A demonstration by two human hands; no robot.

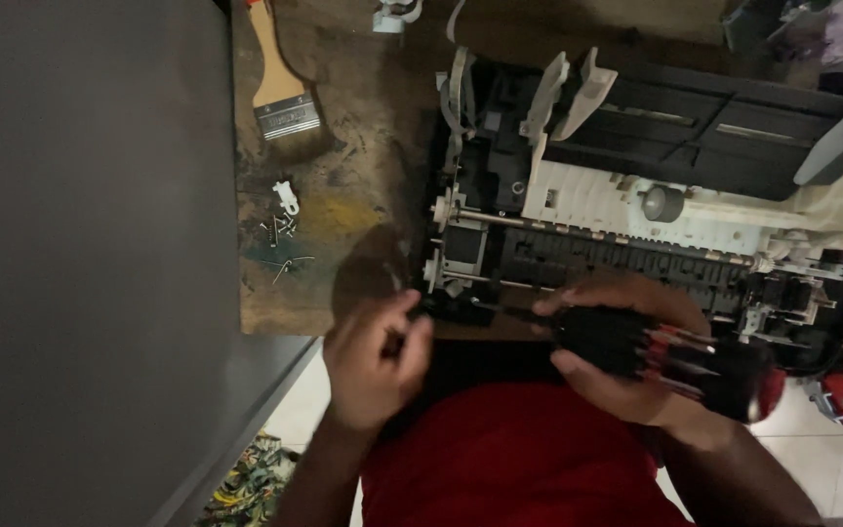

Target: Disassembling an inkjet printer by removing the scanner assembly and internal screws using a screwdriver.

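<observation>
The left hand, low and left of centre, has its fingers curled together and pinches something small and dark at the near-left corner of the opened printer; what exactly it pinches is too blurred to tell. The right hand, lower centre-right, is wrapped shut around the thick black-and-red handle of a screwdriver, whose shaft points left toward that same corner, so the left hand seems to steady the tip while the right supplies the turn.

Going left to right: a dark panel fills the left third of the frame. On the worn wooden surface, upper left, lies a paintbrush with a wooden handle, set well away from the work. Below it, a small white plastic part and a cluster of loose screws are gathered together, likely to keep them from scattering. The stripped printer, with its white frame, rollers and black trays exposed, spans centre to right, pulled to the surface's near edge within easy reach.
</observation>
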